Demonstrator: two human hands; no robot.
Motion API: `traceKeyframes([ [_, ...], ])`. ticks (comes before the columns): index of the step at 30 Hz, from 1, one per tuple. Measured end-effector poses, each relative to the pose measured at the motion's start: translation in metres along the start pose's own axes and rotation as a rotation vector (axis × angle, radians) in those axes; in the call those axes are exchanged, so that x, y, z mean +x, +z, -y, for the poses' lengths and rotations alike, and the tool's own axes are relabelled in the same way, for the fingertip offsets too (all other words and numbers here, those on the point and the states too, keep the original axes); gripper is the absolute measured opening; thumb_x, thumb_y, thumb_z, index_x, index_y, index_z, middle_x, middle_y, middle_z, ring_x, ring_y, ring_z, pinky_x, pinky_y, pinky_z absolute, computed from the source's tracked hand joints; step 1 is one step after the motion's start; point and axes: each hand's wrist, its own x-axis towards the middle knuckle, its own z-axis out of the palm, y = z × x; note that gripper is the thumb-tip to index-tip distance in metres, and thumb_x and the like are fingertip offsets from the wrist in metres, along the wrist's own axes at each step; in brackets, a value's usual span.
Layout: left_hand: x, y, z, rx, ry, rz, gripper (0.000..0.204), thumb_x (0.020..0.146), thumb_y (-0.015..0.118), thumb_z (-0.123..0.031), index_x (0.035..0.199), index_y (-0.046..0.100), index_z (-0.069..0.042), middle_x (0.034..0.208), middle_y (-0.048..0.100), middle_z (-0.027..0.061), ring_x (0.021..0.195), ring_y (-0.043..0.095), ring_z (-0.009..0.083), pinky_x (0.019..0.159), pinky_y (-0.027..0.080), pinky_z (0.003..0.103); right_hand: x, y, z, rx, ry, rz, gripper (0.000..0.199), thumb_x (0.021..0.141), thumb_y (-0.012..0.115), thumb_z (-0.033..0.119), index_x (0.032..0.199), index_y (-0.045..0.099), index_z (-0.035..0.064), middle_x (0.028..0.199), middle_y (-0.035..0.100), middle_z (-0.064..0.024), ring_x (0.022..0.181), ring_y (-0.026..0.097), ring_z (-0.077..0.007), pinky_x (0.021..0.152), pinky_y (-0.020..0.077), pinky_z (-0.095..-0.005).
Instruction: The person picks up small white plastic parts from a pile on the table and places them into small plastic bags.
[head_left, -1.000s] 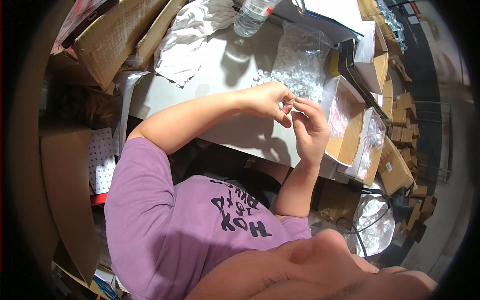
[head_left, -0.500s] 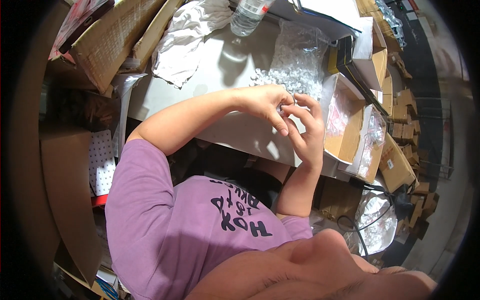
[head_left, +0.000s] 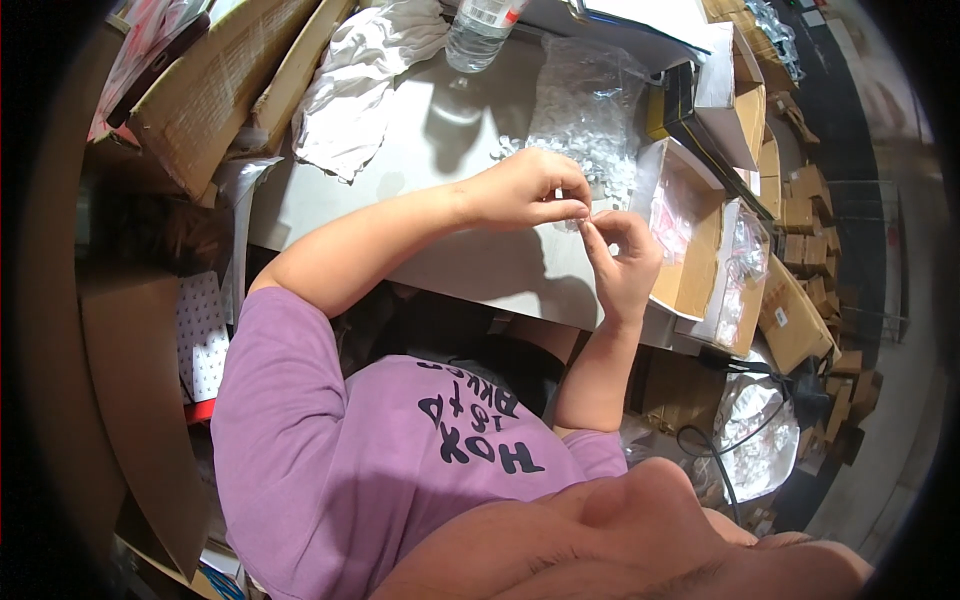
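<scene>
The left hand [head_left: 540,190] and right hand [head_left: 628,245] meet above the table [head_left: 470,265], thumb and fingertips of each pinched together on a small piece [head_left: 572,225]. The piece sits at the meeting point of the fingertips; its shape is mostly hidden. The two-sided pinch probably steadies it, since it is too small for a full grasp. Loose white bits [head_left: 608,165] lie just beyond the hands, at the near end of a clear bag [head_left: 590,85], a position that likely suits short reaches. An open box [head_left: 690,285] with pinkish packets [head_left: 673,220] stands beside the right hand. A bottle [head_left: 478,40] and a white cloth [head_left: 350,100] rest farther back, apparently clear of the hands.
</scene>
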Motion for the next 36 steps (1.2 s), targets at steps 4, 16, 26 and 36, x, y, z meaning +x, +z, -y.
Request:
traceKeyframes([
  [4,0.001,0.007,0.006,0.070,0.092,-0.031,0.012,0.085,0.062,-0.011,0.088,0.061,0.000,0.079,0.061,0.0086,0.070,0.059,0.0198,0.059,0.045,0.031,-0.001,0.002,-0.003,-0.003,0.035,-0.027,0.007,0.079,0.068,0.002,0.083,0.063,-0.0005,0.078,0.062,-0.0078,0.063,0.055,-0.0118,0.055,0.0433,-0.0229],
  [16,-0.002,0.005,0.003,0.104,0.066,-0.085,0.012,0.084,0.064,-0.013,0.088,0.060,-0.002,0.082,0.062,0.0083,0.074,0.060,0.0204,0.065,0.046,0.032,-0.022,-0.067,-0.017,-0.205,0.109,-0.436,0.006,0.082,0.064,0.002,0.087,0.065,-0.0002,0.077,0.064,-0.0073,0.068,0.058,-0.0133,0.062,0.0468,-0.0280],
  [26,0.002,0.009,0.003,0.113,0.041,-0.094,0.022,0.083,0.066,-0.012,0.102,0.060,-0.005,0.082,0.063,0.0060,0.075,0.062,0.0152,0.060,0.045,0.028,-0.006,-0.144,-0.082,-0.719,0.318,-0.068,0.026,0.074,0.068,0.013,0.098,0.067,0.0025,0.094,0.064,-0.0151,0.086,0.062,-0.0275,0.076,0.0489,-0.0356],
  [36,-0.001,0.007,0.003,0.116,0.051,-0.074,0.020,0.083,0.066,-0.013,0.099,0.060,-0.004,0.085,0.064,0.0079,0.077,0.063,0.0173,0.063,0.047,0.029,0.015,-0.119,-0.067,-0.764,0.423,0.150,0.012,0.074,0.067,0.010,0.080,0.063,0.0008,0.088,0.063,-0.0175,0.080,0.063,-0.0280,0.071,0.0483,-0.0367],
])
